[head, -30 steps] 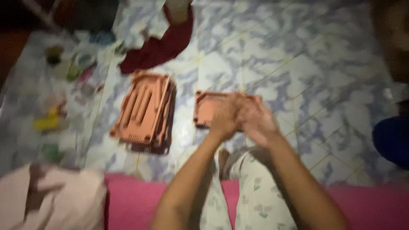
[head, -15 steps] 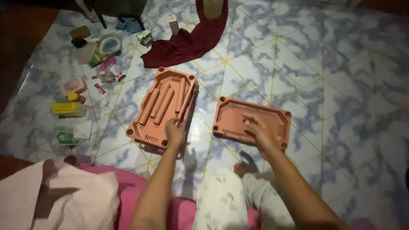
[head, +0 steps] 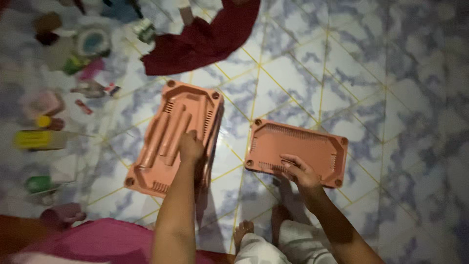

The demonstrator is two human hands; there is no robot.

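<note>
On the tiled floor [head: 342, 73], the left hand [head: 190, 146] lies flat on the stacked trays [head: 156, 146] while the right hand [head: 300, 171] pinches the near edge of the single tray [head: 308, 146] beside them.

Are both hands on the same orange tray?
No: the left hand rests on the stacked tray, the right hand on the separate single tray.

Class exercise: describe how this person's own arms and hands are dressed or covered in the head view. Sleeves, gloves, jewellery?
Both forearms are bare, with no sleeves in view. The left hand and right hand wear no gloves. No watch, bracelet or ring can be made out, though the light is dim and the picture is soft.
</note>
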